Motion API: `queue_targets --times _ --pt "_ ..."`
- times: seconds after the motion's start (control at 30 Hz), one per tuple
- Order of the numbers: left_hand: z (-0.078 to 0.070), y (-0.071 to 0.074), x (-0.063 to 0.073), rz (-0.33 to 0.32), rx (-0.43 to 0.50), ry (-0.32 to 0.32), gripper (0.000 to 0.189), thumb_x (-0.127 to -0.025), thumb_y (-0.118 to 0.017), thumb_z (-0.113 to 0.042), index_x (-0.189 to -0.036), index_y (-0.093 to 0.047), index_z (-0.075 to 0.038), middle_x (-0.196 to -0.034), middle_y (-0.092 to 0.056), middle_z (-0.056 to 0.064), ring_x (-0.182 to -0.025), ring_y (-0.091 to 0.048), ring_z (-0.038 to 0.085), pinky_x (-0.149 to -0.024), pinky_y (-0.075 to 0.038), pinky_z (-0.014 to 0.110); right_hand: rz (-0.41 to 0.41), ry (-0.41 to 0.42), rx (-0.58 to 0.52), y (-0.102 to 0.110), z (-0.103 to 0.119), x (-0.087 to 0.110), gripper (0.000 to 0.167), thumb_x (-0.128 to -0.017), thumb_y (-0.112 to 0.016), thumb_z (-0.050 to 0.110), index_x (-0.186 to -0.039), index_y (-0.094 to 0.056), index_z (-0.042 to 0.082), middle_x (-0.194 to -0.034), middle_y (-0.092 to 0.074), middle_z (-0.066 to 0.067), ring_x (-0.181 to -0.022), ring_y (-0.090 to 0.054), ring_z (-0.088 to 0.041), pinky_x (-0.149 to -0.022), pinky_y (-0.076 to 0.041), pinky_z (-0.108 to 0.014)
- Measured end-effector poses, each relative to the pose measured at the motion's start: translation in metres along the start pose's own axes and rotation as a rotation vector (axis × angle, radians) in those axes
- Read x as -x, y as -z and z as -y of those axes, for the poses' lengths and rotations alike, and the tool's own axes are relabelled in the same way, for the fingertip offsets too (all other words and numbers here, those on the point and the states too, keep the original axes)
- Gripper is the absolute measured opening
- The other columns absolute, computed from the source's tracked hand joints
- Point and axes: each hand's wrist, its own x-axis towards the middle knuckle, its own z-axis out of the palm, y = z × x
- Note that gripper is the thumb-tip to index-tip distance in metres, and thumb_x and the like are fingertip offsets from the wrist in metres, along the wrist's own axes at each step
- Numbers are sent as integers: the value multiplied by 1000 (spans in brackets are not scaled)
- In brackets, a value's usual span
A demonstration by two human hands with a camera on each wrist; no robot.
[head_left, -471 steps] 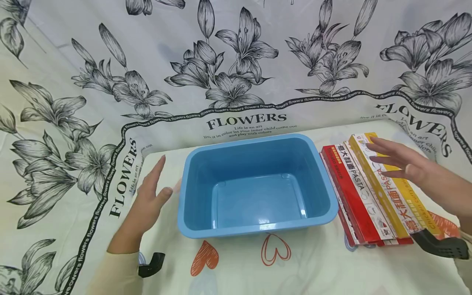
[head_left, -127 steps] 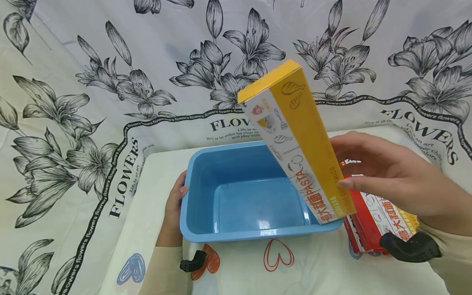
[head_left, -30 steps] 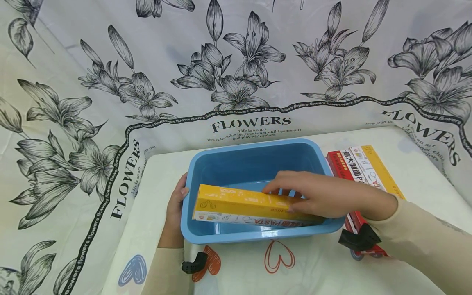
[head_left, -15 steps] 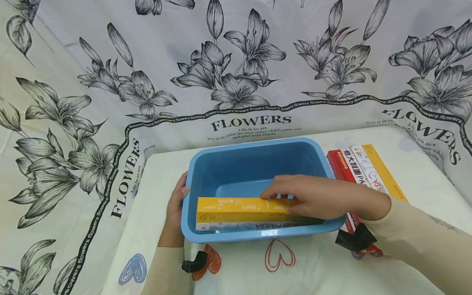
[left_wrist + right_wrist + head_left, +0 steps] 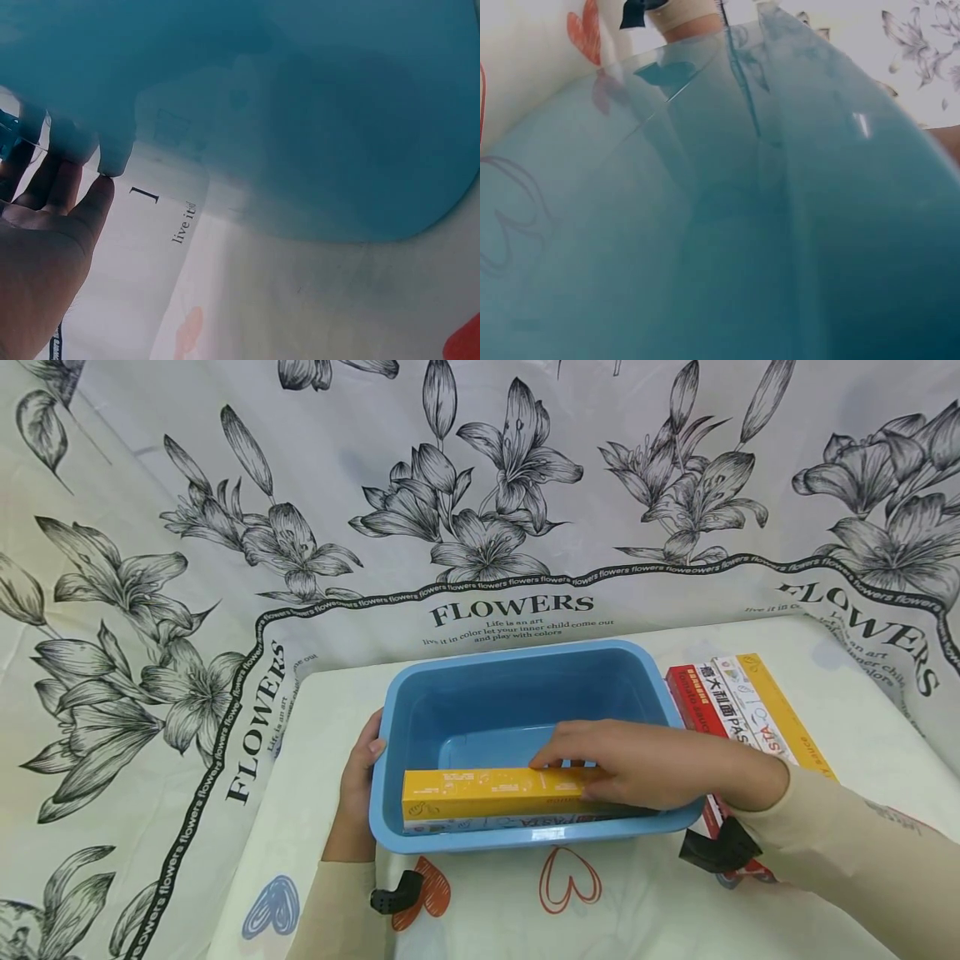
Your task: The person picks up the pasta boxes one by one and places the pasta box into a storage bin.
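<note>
A yellow-and-white pasta box [image 5: 487, 789] lies lengthwise inside a blue plastic tub [image 5: 525, 668], along its near wall. My right hand [image 5: 622, 760] reaches over the tub's right side and pinches the box's right part between thumb and fingers. My left hand [image 5: 360, 777] holds the tub's left rim, the thumb on top. In the left wrist view, the fingers of my left hand [image 5: 45, 255] lie against the tub's outside wall [image 5: 300, 150]. The right wrist view is mostly filled by the tub's blue wall [image 5: 705, 225]; my right hand's fingers are hidden there.
Right of the tub lie more pasta boxes: a red one [image 5: 697, 697] labelled tomato sauce and a yellow-and-white one [image 5: 772, 702], partly covered by my right forearm. A floral cloth [image 5: 465, 877] covers the table and hangs behind it.
The right hand took the yellow pasta box from the right-hand group and carried it over the tub. Within the last second the box went from tilted to level. The left hand now grips the rim.
</note>
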Motion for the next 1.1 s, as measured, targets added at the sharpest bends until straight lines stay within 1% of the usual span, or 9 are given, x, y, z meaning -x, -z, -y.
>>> queue_targets --times 0.17,0.4,0.47,0.57,0.7,0.8,0.97,1.1 --pt "1 0 -2 5 -7 7 62 -105 -36 -33 -161 -44 -10 -148 -53 31 -124 -63 45 -98 -55 61 -3 -5 -11 -1 -1 1 53 -101 -71 -2 -145 -67 26 -132 -61 16 -114 -60 -12 -102 -55 -45" --pt "0 -1 -2 -7 -7 14 62 -104 -36 -33 -161 -45 -11 -149 -50 35 -125 -60 52 -97 -54 65 -3 0 -17 -2 -1 0 53 -101 -71 -2 -145 -67 27 -130 -62 17 -114 -60 -12 -101 -55 -46" --pt "0 -1 -2 -8 -10 12 62 -104 -37 -34 -161 -45 -11 -149 -50 35 -125 -61 52 -96 -54 65 -1 2 -14 -2 -1 0 52 -101 -71 -2 -144 -68 27 -130 -62 17 -114 -60 -11 -101 -55 -46" --pt "-1 -1 -2 -11 -5 12 61 -104 -37 -34 -160 -45 -11 -147 -53 32 -123 -64 46 -95 -57 61 0 1 -6 -2 -1 0 52 -101 -71 -1 -144 -68 27 -130 -62 17 -113 -60 -11 -101 -55 -44" --pt "0 0 -2 -12 -4 5 62 -103 -37 -32 -160 -45 -9 -145 -58 25 -121 -66 36 -95 -60 52 2 -1 1 -2 -1 -1 51 -101 -71 -1 -144 -68 27 -129 -62 17 -113 -60 -11 -101 -55 -41" --pt "2 0 -3 -11 -13 -5 64 -102 -36 -32 -161 -45 -9 -145 -59 22 -121 -66 33 -96 -60 50 4 0 1 -3 -2 -2 51 -101 -71 0 -144 -68 27 -129 -62 17 -112 -60 -11 -100 -55 -40" --pt "3 2 -3 -11 -17 -1 65 -102 -36 -32 -162 -44 -8 -147 -56 24 -123 -64 34 -96 -60 50 6 2 12 -4 -3 -3 51 -100 -72 0 -144 -68 26 -128 -62 17 -112 -59 -11 -101 -54 -41" --pt "3 3 -3 -10 -24 6 65 -102 -37 -32 -163 -43 -9 -151 -53 26 -130 -60 41 -100 -57 54 11 3 -9 -3 -4 -3 49 -101 -71 0 -144 -68 23 -127 -64 15 -112 -61 -12 -99 -55 -41"
